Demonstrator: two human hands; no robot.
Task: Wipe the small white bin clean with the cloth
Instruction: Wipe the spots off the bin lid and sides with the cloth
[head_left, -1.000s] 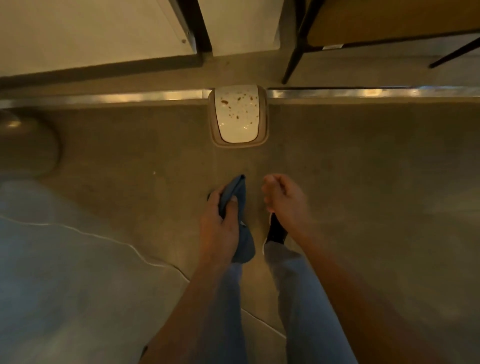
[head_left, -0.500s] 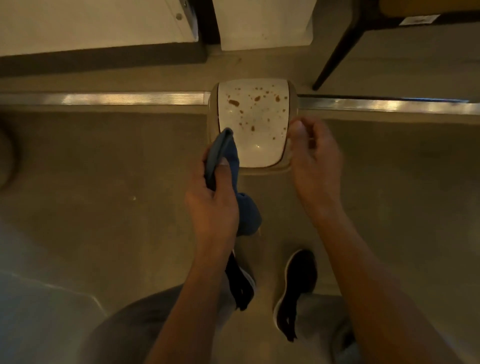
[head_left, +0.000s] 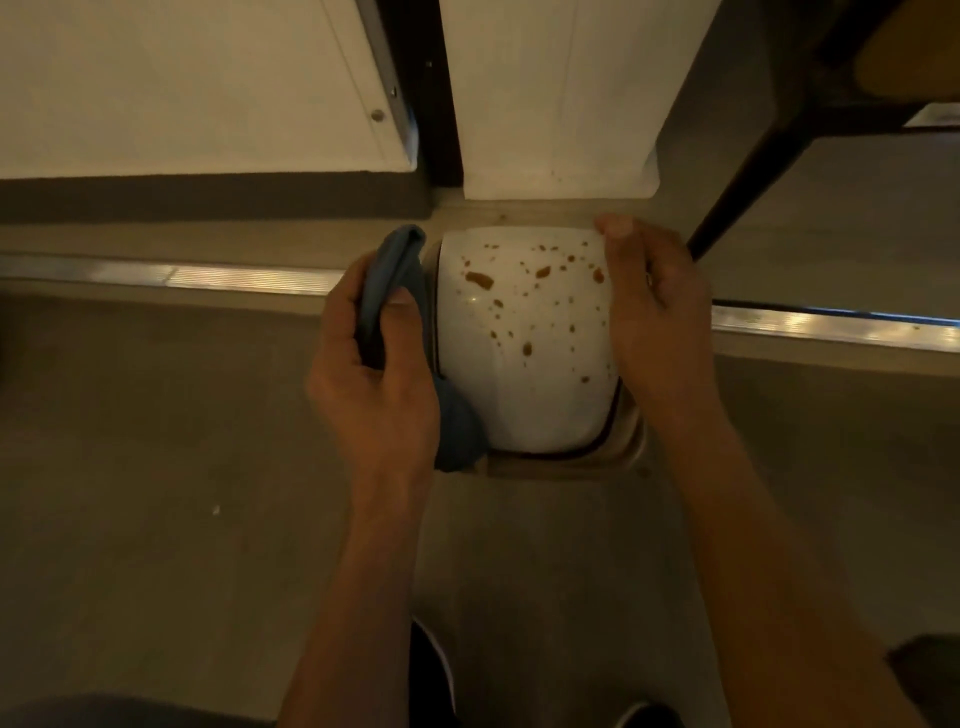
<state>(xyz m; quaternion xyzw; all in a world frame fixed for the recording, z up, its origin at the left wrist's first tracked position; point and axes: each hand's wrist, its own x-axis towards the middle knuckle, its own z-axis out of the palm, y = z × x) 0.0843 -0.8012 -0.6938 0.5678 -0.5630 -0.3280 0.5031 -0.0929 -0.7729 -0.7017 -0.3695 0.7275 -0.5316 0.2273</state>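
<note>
Grey floor (head_left: 156, 467) with a metal strip (head_left: 208, 274) running across it carries the small white bin (head_left: 524, 374), which sits between the two hands, its lid spattered with brown spots (head_left: 480, 279). The left hand (head_left: 374, 374) has its fingers curled round a folded blue cloth (head_left: 395, 275) just beside the bin's left edge, while the right hand (head_left: 654, 312) grips the bin's right rim, thumb at the far corner. To wipe well, the right hand should probably brace the bin firmly while the cloth comes flat onto the lid and sweeps across the spots from the far edge toward the person.
</note>
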